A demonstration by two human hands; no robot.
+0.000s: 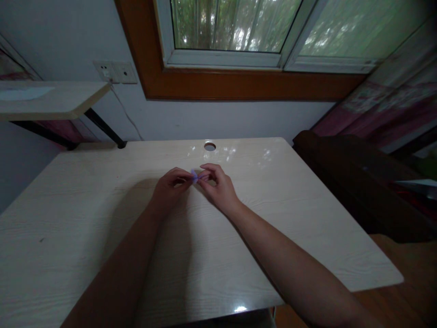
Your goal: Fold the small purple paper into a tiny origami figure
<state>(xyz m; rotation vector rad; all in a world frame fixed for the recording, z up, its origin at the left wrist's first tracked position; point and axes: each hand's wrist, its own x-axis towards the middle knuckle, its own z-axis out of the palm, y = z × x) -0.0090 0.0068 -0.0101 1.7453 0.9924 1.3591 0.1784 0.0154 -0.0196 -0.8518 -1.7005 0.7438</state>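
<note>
A small, thin purple piece (194,176) sits between the two hands, above the worktop (300,241); it is too small and blurred to name more closely. The left hand (168,187) pinches it from one side between thumb and fingers. The right hand (220,186) meets it from the other side, thumb and index finger closed on it and the remaining fingers loosely bent. Just beyond the hands, a round cable hole (210,146) is set in the worktop near its far edge. Well to the left of the hands and farther off, a raised shelf (80,93) on black legs (104,127) bears a flat white sheet (27,93). Behind the shelf, a white cable (126,109) hangs from a wall socket (106,72). Straight ahead of the hands is a window (232,27) in a brown wooden frame (218,86). To their right, beyond the worktop's edge, stands dark wooden furniture (344,177), with a curtain (378,105) behind it.
</note>
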